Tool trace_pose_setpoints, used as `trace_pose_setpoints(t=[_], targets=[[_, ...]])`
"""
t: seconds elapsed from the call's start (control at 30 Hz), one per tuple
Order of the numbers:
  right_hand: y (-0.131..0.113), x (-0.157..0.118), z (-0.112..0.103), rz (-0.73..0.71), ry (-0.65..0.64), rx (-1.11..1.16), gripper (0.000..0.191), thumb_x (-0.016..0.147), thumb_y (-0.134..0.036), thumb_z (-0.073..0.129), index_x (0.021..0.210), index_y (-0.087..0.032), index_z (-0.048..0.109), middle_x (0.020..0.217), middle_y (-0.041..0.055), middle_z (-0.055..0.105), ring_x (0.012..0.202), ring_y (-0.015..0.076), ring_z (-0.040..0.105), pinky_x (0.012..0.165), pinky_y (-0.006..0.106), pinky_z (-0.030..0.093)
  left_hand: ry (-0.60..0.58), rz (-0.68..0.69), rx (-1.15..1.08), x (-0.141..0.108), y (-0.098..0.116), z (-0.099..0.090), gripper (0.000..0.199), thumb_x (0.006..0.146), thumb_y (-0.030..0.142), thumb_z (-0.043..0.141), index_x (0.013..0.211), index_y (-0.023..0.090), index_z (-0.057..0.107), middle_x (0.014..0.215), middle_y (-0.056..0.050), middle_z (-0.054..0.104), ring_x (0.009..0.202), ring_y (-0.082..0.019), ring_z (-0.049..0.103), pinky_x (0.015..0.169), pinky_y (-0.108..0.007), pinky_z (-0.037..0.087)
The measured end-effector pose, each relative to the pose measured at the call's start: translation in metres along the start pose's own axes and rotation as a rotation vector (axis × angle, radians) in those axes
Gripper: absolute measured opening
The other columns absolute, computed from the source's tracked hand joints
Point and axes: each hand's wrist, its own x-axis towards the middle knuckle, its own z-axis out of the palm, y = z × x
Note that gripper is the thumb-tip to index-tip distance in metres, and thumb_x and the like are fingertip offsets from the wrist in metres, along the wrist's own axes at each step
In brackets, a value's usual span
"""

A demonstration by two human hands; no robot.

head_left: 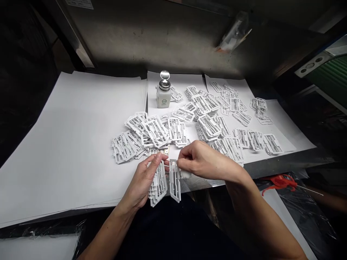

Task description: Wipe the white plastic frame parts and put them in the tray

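Note:
My left hand [148, 177] holds a stack of white plastic frames [158, 186] upright near the front edge of the work surface. Just right of that stack, my right hand [193, 159] pinches the top of a single white frame [175, 182], which hangs with a narrow gap to the stack. Behind my hands lies a pile of white frames [157, 131], with a larger pile [208, 126] to its right. The fingertips of my left hand partly show behind the stack.
A white bottle [163, 95] with a raised metal lid stands behind the piles. Smaller groups of frames [271, 143] lie at the right on white paper [67, 137]. A red air gun [280, 180] rests below the surface's right edge. A plastic packet [234, 34] hangs on the back wall.

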Motion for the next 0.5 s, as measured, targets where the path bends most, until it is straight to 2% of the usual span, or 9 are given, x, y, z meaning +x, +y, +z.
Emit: trace_pose_setpoints(t=[0.13, 0.2, 0.27, 0.33, 0.4, 0.43, 0.5], targets=[[-0.010, -0.010, -0.006, -0.091, -0.038, -0.043, 0.024, 0.085, -0.022, 0.048, 0.068, -0.014, 0.062, 0.054, -0.0038, 0.053, 0.048, 0.0067, 0.042, 0.043, 0.019, 0.029, 0.048, 0.011, -0.027, -0.006, 0.000, -0.009, 0.038, 0.077, 0.049, 0.058, 0.100, 0.020, 0.063, 0.086, -0.004, 0.066, 0.075, -0.017, 0.061, 0.069, -0.028, 0.048], [-0.016, -0.017, -0.007, -0.186, 0.061, -0.155, 0.020, 0.087, -0.018, 0.047, 0.077, -0.014, 0.064, 0.058, -0.0037, 0.054, 0.049, 0.0067, 0.044, 0.046, 0.020, 0.031, 0.059, -0.022, -0.069, -0.007, -0.002, -0.015, 0.034, 0.078, 0.047, 0.057, 0.097, 0.019, 0.063, 0.084, -0.004, 0.066, 0.075, -0.017, 0.062, 0.067, -0.028, 0.048], [-0.023, -0.024, -0.004, -0.341, 0.232, -0.337, 0.017, 0.088, -0.017, 0.048, 0.082, -0.013, 0.064, 0.061, -0.0021, 0.055, 0.051, 0.0076, 0.045, 0.049, 0.022, 0.032, 0.049, -0.072, -0.152, -0.006, -0.005, -0.021, 0.032, 0.078, 0.046, 0.058, 0.096, 0.019, 0.063, 0.085, -0.005, 0.067, 0.073, -0.016, 0.063, 0.064, -0.026, 0.048], [-0.030, -0.029, 0.004, -0.523, 0.363, -0.556, 0.016, 0.088, -0.018, 0.050, 0.086, -0.011, 0.064, 0.062, -0.0004, 0.055, 0.052, 0.0093, 0.045, 0.049, 0.025, 0.030, -0.006, -0.151, -0.302, -0.006, -0.010, -0.025, 0.032, 0.078, 0.045, 0.059, 0.095, 0.018, 0.062, 0.085, -0.007, 0.068, 0.072, -0.016, 0.064, 0.062, -0.025, 0.048], [-0.033, -0.033, 0.016, -0.702, 0.402, -0.782, 0.015, 0.088, -0.017, 0.051, 0.091, -0.011, 0.065, 0.058, -0.0005, 0.052, 0.049, 0.0110, 0.043, 0.047, 0.027, 0.026, -0.124, -0.251, -0.514, -0.007, -0.017, -0.026, 0.035, 0.079, 0.047, 0.057, 0.093, 0.015, 0.061, 0.080, -0.008, 0.068, 0.070, -0.017, 0.065, 0.063, -0.026, 0.049], [-0.031, -0.035, 0.024, -0.804, 0.386, -0.857, 0.019, 0.088, -0.013, 0.048, 0.098, -0.009, 0.064, 0.058, 0.0001, 0.052, 0.049, 0.0118, 0.043, 0.047, 0.028, 0.027, -0.197, -0.286, -0.617, -0.008, -0.020, -0.026, 0.040, 0.078, 0.051, 0.055, 0.091, 0.014, 0.061, 0.075, -0.008, 0.068, 0.067, -0.017, 0.064, 0.062, -0.027, 0.049], [-0.023, -0.035, 0.038, -0.991, 0.270, -0.911, 0.030, 0.091, -0.010, 0.037, 0.110, -0.005, 0.060, 0.067, 0.0045, 0.059, 0.056, 0.0151, 0.051, 0.053, 0.030, 0.034, -0.313, -0.318, -0.801, -0.009, -0.026, -0.028, 0.048, 0.077, 0.056, 0.052, 0.091, 0.011, 0.062, 0.075, -0.009, 0.067, 0.065, -0.017, 0.063, 0.064, -0.028, 0.049]])
